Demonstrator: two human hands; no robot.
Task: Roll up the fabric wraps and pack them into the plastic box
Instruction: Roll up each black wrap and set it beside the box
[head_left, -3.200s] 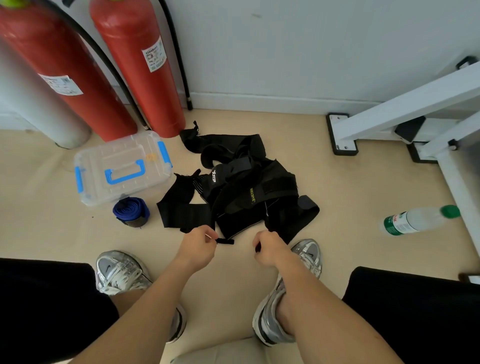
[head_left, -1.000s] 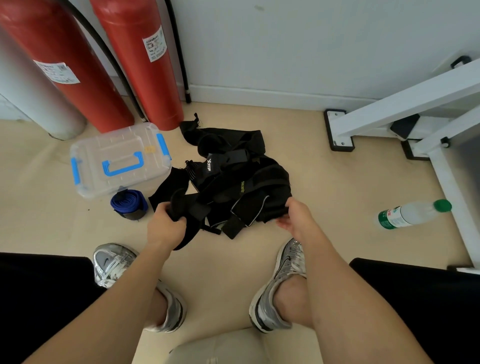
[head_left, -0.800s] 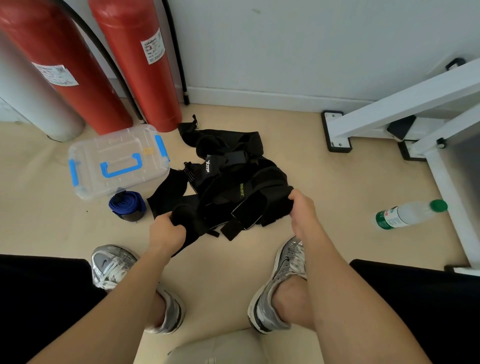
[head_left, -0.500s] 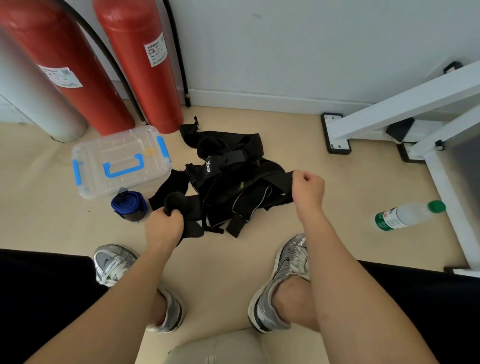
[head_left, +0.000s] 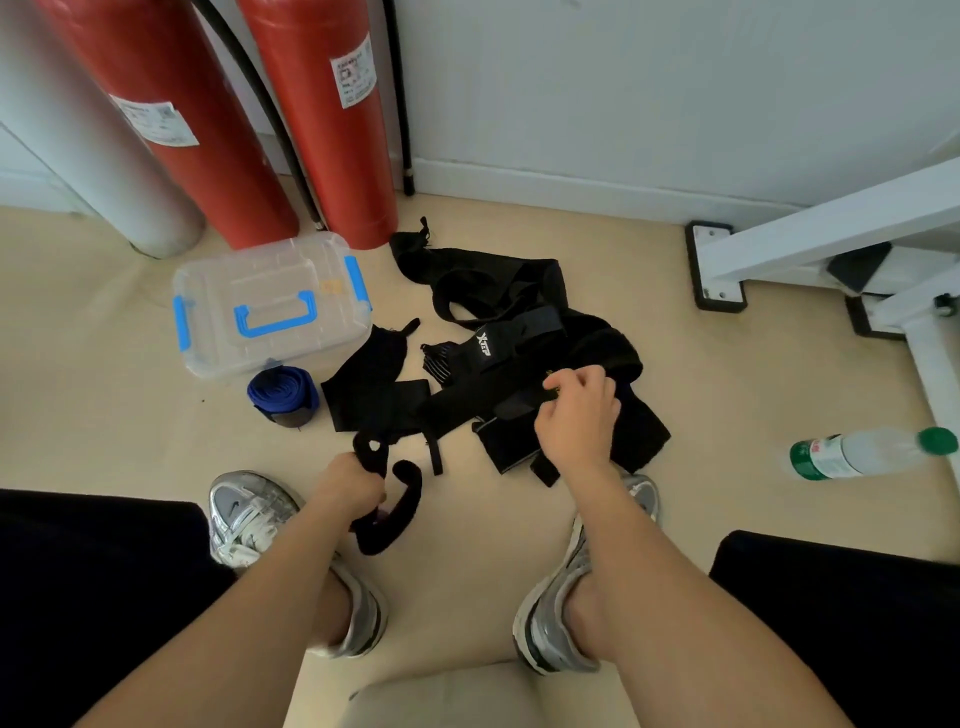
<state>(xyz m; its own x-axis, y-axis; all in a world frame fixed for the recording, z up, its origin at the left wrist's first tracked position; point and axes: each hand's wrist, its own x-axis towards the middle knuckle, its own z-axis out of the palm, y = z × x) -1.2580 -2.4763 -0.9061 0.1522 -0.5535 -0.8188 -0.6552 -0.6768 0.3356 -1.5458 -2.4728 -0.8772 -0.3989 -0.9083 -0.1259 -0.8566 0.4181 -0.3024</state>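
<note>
On the floor (head_left: 104, 415), the left hand (head_left: 345, 486) grips a curled black wrap (head_left: 400, 499); the pile of wraps (head_left: 498, 291) lies at its 1 o'clock, where the right hand (head_left: 576, 415) pinches a strap (head_left: 483, 400). The plastic box (head_left: 270, 306) sits at 11 o'clock.

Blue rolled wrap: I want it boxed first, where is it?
Head view, left of centre: the blue rolled wrap lies on the floor by the near edge of the plastic box, left of the black wraps.

Gym or utility rm corner: two tall red labelled fire-extinguisher cylinders (head_left: 332, 130) (head_left: 171, 130) against a plain white wall (head_left: 649, 78), w/ a white metal equipment frame (head_left: 831, 228) on black rubber feet (head_left: 714, 270), beige floor (head_left: 727, 395).
</note>
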